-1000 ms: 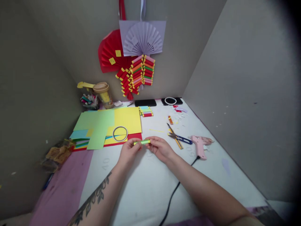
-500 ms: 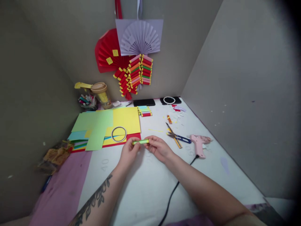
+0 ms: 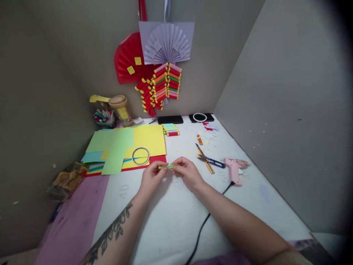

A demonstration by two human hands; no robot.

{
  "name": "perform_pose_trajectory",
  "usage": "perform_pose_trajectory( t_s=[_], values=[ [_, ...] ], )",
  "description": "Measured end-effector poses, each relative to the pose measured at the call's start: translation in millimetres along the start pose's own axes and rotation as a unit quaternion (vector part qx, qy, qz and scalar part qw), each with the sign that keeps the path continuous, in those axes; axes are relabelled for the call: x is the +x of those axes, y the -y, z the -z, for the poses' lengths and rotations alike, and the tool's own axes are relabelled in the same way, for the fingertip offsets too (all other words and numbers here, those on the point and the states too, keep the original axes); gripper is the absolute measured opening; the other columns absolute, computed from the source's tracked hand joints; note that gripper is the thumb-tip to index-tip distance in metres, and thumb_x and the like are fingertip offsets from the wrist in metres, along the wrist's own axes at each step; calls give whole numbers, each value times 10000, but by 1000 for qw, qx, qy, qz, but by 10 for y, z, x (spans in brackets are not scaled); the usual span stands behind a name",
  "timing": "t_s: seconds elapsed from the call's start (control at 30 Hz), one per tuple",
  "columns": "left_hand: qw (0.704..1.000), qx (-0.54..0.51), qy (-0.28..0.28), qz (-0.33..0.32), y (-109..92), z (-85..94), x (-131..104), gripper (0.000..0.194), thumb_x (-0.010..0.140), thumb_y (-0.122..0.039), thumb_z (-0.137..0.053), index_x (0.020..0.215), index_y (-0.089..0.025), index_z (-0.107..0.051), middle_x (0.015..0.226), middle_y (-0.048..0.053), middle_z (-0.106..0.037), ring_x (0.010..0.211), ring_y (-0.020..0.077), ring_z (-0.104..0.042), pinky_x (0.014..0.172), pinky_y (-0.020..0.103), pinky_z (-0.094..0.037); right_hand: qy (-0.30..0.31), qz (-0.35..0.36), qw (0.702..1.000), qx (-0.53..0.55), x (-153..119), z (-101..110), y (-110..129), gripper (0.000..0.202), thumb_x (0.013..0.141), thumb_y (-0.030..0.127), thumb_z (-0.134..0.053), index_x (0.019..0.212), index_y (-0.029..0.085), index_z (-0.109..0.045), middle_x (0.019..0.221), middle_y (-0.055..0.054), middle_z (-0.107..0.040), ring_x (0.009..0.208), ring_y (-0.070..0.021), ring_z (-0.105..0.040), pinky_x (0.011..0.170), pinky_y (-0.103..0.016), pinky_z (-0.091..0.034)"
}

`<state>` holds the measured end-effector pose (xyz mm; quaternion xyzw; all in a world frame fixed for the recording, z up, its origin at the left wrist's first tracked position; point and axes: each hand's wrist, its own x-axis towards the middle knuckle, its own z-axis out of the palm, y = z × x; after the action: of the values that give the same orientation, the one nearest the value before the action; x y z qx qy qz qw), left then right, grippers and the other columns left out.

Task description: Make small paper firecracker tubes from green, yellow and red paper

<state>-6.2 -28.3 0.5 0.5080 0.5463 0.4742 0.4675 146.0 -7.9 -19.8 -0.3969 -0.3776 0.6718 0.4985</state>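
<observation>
A small green paper roll with yellow ends point(image 3: 170, 166) is pinched between my two hands over the middle of the table. My left hand point(image 3: 153, 175) grips its left end, and my right hand point(image 3: 186, 173) has the other end between thumb and fingers. Fingertips cover much of the roll. Just left of my hands, a roll of tape point(image 3: 141, 156) lies on stacked coloured paper point(image 3: 149, 138). Beyond my hands, several finished paper rolls point(image 3: 171, 130) lie in a row.
On the right are scissors point(image 3: 211, 161) over a yellow cutter point(image 3: 209, 167), and a pink glue gun point(image 3: 234, 171) whose black cord runs toward me. Phones point(image 3: 170, 120), a cup point(image 3: 121, 110) and a pen holder point(image 3: 104, 119) stand along the back. Paper fans point(image 3: 168, 44) hang on the wall.
My fingers have closed further over the green roll, so less of it shows. The whole view has shifted slightly; the things on the table stay in place.
</observation>
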Motion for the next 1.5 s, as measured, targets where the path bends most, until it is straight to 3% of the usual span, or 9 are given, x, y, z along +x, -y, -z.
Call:
perform_pose_trajectory(
  t_s=[0.2, 0.47, 0.57, 0.73, 0.93, 1.1, 1.37, 1.43, 1.5],
  values=[
    [998, -47, -15, 40, 35, -7, 21, 197, 692, -277, -665, 846, -155, -654, 747, 14, -672, 623, 117, -575, 584, 217, -433, 14, 31, 999, -10, 9, 8, -36, 142, 642, 209, -722, 755, 188, -639, 685, 13, -670, 629, -116, -605, 620, -237, -439],
    [995, -79, -2, 57, 34, 7, 35, 181, 674, -247, -695, 827, -149, -689, 799, 48, -707, 712, 139, -619, 683, 239, -468, 29, 56, 998, -14, 8, -6, -44, 161, 636, 217, -741, 764, 189, -647, 784, -2, -664, 689, -129, -618, 696, -276, -486],
    [980, -165, -1, 108, 39, 18, 53, 200, 630, -227, -738, 803, -141, -684, 722, 28, -690, 644, 108, -599, 650, 216, -459, 34, 117, 989, -89, -4, -8, -2, 170, 663, 238, -730, 810, 199, -652, 845, -18, -648, 763, -148, -616, 730, -291, -494],
    [944, -270, 45, 185, 3, 47, 62, 261, 569, -195, -805, 784, -123, -676, 713, 26, -682, 627, 82, -594, 650, 194, -458, 9, 213, 937, -277, -28, 16, 64, 75, 749, 221, -643, 814, 203, -676, 825, -34, -632, 787, -158, -602, 716, -279, -486],
    [957, -253, 66, 127, 6, 38, 41, 304, 607, -208, -799, 866, -136, -658, 792, 42, -700, 720, 122, -631, 700, 226, -465, -17, 75, 987, -142, -15, -7, 39, 210, 698, 338, -690, 829, 191, -620, 746, -16, -658, 675, -156, -642, 654, -286, -521],
    [971, -218, 21, 95, 33, 33, 56, 294, 612, -237, -794, 850, -143, -651, 740, 11, -671, 654, 96, -589, 661, 214, -447, -15, 1, 994, -110, -32, -50, 57, 315, 644, 410, -725, 797, 182, -571, 629, 17, -626, 543, -130, -618, 500, -231, -465],
    [945, -309, 30, 103, 10, 0, 48, 262, 659, -289, -777, 829, -154, -630, 794, 8, -644, 692, 89, -574, 683, 212, -451, 85, -21, 979, -186, -98, -70, -15, 231, 752, 372, -629, 794, 201, -479, 574, 49, -583, 507, -116, -589, 499, -229, -461],
    [939, -325, 36, 112, -12, 3, 38, 257, 659, -298, -780, 804, -154, -624, 783, 2, -628, 704, 97, -578, 698, 224, -460, 111, 12, 962, -248, -120, -48, 6, 204, 757, 339, -618, 823, 206, -479, 658, 40, -581, 575, -124, -598, 546, -254, -484],
    [939, -320, 38, 125, -31, 15, 33, 259, 662, -304, -779, 803, -153, -623, 766, 0, -617, 695, 100, -576, 677, 224, -458, 124, 103, 929, -334, -137, -12, 53, 293, 708, 308, -670, 923, 210, -496, 860, -12, -599, 771, -166, -615, 666, -310, -513]
  ],
)
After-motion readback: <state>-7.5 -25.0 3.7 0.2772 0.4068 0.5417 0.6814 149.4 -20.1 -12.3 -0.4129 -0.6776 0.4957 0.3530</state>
